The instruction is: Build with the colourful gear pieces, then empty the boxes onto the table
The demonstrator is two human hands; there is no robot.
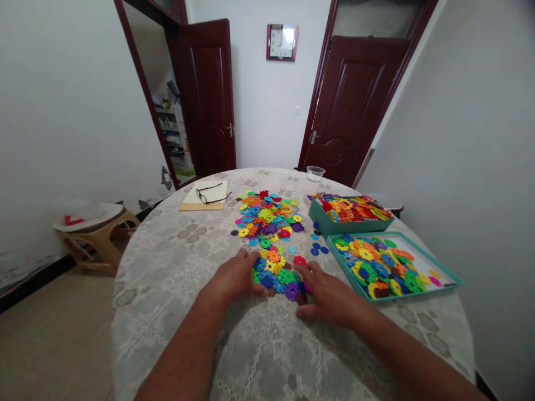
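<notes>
Many bright toothed discs point(276, 273) lie low in the middle of the picture, between the left hand point(237, 275) and the right hand point(328, 292). Both curl by the discs' sides, but I cannot tell if they grip any.

Notched discs point(286, 277) in blue, green, yellow, orange and purple lie overlapping in a low heap on a patterned tablecloth point(267, 345).

Wall clock point(282, 43) between two dark red doors point(208, 100)
Black-framed glasses point(203, 197) lie on a pale pad point(191, 199) on the patterned tablecloth point(159, 278); a clear bowl point(315, 174) sits near its far edge, and a tan stool point(97, 234) stands by the left wall point(54, 128).
</notes>
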